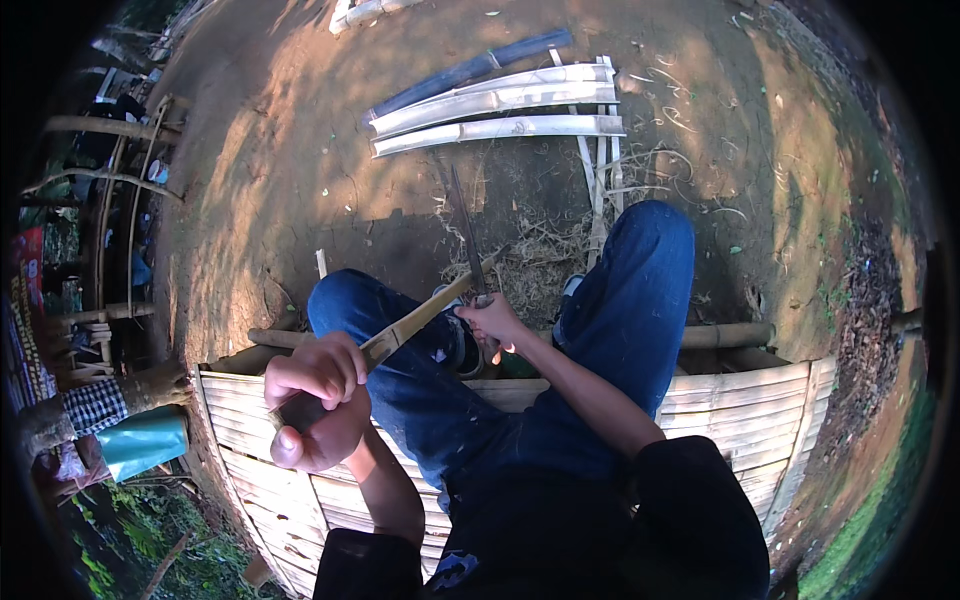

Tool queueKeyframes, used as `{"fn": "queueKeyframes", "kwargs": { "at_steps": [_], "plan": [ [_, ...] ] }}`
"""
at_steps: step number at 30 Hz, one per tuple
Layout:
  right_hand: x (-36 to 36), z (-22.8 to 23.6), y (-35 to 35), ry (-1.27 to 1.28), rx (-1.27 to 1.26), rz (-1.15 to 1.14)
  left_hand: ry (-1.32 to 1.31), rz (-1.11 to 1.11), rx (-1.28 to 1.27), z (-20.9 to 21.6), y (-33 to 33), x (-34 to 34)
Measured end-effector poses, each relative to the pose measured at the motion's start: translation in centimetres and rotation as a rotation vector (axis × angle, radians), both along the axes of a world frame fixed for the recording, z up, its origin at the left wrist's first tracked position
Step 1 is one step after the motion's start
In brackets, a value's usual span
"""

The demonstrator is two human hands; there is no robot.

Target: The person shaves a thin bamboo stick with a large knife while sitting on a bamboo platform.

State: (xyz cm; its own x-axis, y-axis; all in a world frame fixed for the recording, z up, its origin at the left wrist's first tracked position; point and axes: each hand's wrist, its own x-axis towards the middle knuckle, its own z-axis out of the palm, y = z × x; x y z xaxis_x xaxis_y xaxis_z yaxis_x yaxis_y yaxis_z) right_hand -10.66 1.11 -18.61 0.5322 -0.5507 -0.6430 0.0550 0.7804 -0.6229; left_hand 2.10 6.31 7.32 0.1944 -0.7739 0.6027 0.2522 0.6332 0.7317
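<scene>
My left hand [322, 398] is wrapped round the near end of a yellowish bamboo strip [408, 325]. The strip slants away to the right, over my left knee and past my right hand. Between my knees, my right hand [490, 322] is closed on the handle of a long, dark-bladed knife [468, 228], most of the handle hidden by the fingers. Its narrow blade points away from me and crosses the strip just beyond my fingers; whether the edge touches the strip I cannot tell.
I sit on a slatted bamboo bench [740, 410]. Split bamboo pieces [500, 97] lie on the dirt ahead, beside a dark bamboo length [470, 70]. Thin shavings [545, 245] litter the ground by my feet. At left stand a pole frame [110, 210] and a teal sheet [145, 443].
</scene>
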Motion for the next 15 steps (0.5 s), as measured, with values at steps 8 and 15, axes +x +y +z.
{"fn": "queueKeyframes", "kwargs": {
  "at_steps": [8, 15],
  "plan": [
    [-0.8, 1.0, 0.6, 0.089, -0.090, 0.096, 0.013, 0.058, 0.011, -0.1, 0.4, 0.2],
    [-0.9, 1.5, 1.5, 0.062, -0.723, 0.174, -0.093, -0.200, 0.034, 0.1, 0.2, 1.8]
  ]
}}
